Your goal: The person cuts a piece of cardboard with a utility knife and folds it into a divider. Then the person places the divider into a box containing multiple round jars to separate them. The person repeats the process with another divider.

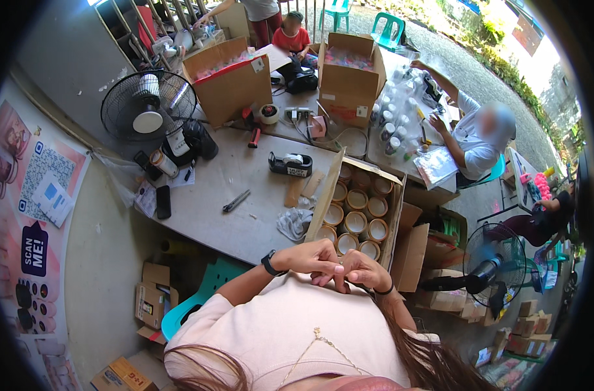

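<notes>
My left hand (310,259), with a black watch on its wrist, is held close to my chest, its fingers curled. Against it sits my right hand (369,268), also curled, and the fingertips of both meet. Whatever may be pinched between them is too small or hidden to make out. Just beyond the hands stands an open cardboard box (396,225) with rows of round jars (356,223) with pale tops. To its left lies a crumpled grey cloth or plastic (294,225). Farther off on the table are a black tape dispenser (290,171) and a utility knife (236,201).
A black fan (147,107) stands at the table's far left, near a phone (163,202) and a black bag (193,140). Two large cartons (232,88) fill the back. One person (473,133) works at right among plastic-wrapped jars. Another fan (489,270) and boxes occupy the right.
</notes>
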`<state>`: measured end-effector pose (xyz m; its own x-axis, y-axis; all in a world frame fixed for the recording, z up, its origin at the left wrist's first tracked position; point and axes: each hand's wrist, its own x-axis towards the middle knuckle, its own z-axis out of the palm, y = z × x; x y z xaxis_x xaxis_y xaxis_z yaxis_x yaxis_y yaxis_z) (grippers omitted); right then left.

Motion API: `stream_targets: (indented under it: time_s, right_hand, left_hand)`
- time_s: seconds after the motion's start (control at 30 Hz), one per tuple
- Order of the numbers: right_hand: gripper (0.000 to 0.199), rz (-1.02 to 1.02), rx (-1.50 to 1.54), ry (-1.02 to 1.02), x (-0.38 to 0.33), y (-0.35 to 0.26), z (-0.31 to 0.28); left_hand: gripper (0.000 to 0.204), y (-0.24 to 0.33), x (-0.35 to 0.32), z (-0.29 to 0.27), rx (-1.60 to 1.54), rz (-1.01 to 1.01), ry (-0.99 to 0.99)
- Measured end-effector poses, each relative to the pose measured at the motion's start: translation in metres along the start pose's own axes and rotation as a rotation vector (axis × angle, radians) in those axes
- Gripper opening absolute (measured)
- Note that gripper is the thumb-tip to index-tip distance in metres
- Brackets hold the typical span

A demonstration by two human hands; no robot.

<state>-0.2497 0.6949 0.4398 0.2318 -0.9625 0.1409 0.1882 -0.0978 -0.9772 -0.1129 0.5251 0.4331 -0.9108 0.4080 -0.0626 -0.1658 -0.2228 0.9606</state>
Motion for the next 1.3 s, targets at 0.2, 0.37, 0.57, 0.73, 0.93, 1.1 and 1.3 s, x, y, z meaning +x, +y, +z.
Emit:
stream_targets:
  time_s: [0.2,0.37,0.57,0.73,0.93,1.1,1.3]
  right_hand:
    - [0.093,-0.070,-0.028,-0.050,0.018,-0.026,-0.007]
    - [0.076,-0.087,-0.417,0.097,0.021,-0.046,0.010]
    - [0.045,-0.480,-0.663,0.529,0.015,-0.021,0.044]
    - [0.046,-0.460,-0.515,0.519,0.011,-0.047,0.036]
    - [0.054,-0.059,-0.157,0.366,-0.021,-0.092,0.045]
    - [0.052,-0.008,-0.127,0.502,-0.054,-0.075,0.056]
    - [0.057,-0.012,-0.014,0.695,-0.079,-0.055,0.063]
  left_hand:
    - [0.077,0.025,0.023,0.009,0.052,0.193,0.056]
    - [0.069,0.016,0.024,0.023,0.320,0.467,0.241]
    - [0.054,0.030,0.022,0.040,0.622,0.665,0.498]
    - [0.054,0.039,0.036,0.034,0.562,0.722,0.440]
    - [0.052,0.047,0.046,0.051,0.362,0.571,0.288]
    - [0.053,0.034,0.071,0.066,0.162,0.474,0.161]
    - [0.055,0.012,0.091,0.054,0.286,0.330,0.124]
